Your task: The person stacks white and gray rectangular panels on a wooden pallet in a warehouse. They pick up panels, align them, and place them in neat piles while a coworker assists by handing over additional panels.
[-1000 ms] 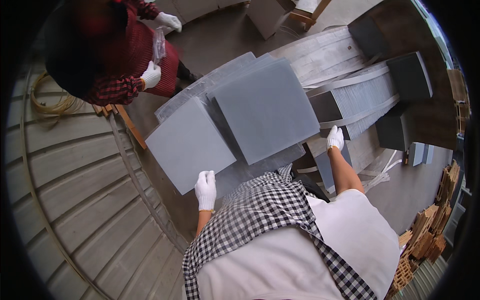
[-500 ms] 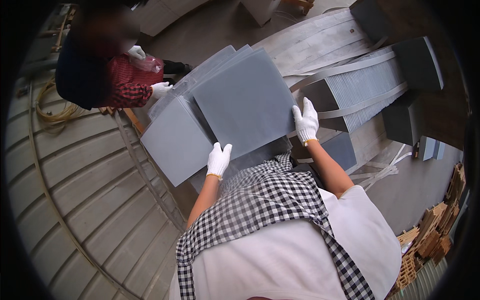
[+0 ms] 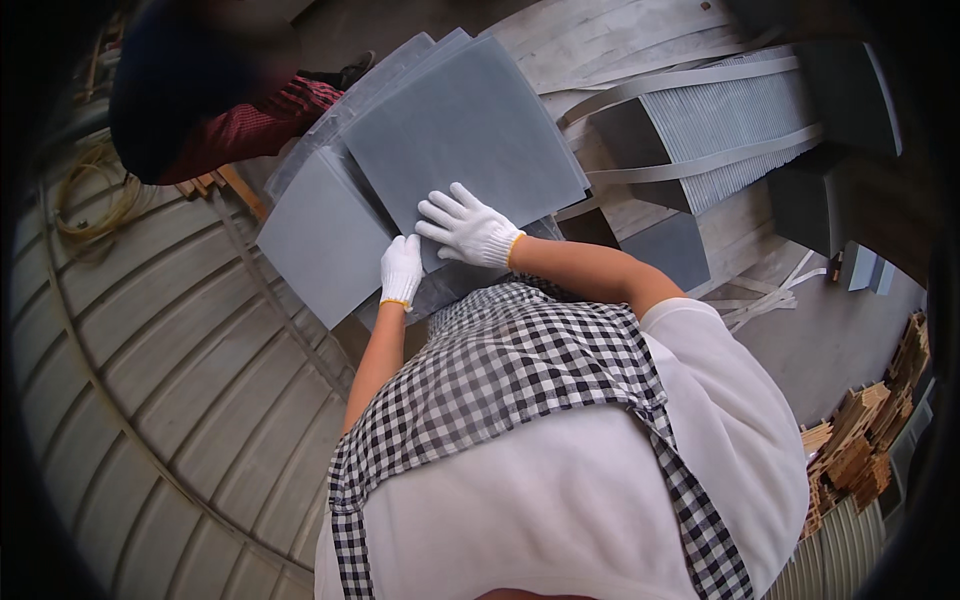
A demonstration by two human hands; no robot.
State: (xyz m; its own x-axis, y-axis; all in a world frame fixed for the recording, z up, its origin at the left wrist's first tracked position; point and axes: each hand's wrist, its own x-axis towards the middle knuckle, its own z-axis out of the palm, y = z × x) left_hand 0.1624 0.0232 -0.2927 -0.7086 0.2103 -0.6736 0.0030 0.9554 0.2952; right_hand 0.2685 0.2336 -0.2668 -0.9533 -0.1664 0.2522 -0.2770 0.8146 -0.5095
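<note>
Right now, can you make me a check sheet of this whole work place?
Surface: mostly hidden; clear plastic shows
Job's things: darker grey panels beside lighter grey panels
Clutter: loose white strips, right; wood pieces, far right
Hands: left hand at the panels' near edge, grip unclear; right hand open over the darker panels, fingers spread
Cables: yellowish coil, left; cable or hose, cannot tell
Surroundings: person, upper left; strapped grey stack, right

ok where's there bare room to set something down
Bare: the big grey sheet beyond the right hand; the left grey sheet, out from the left hand; and floor between the loose white straps and the wood pile. Crowded: the sheets' near edges, where the hands are close together, and around the strapped bundle.
</note>
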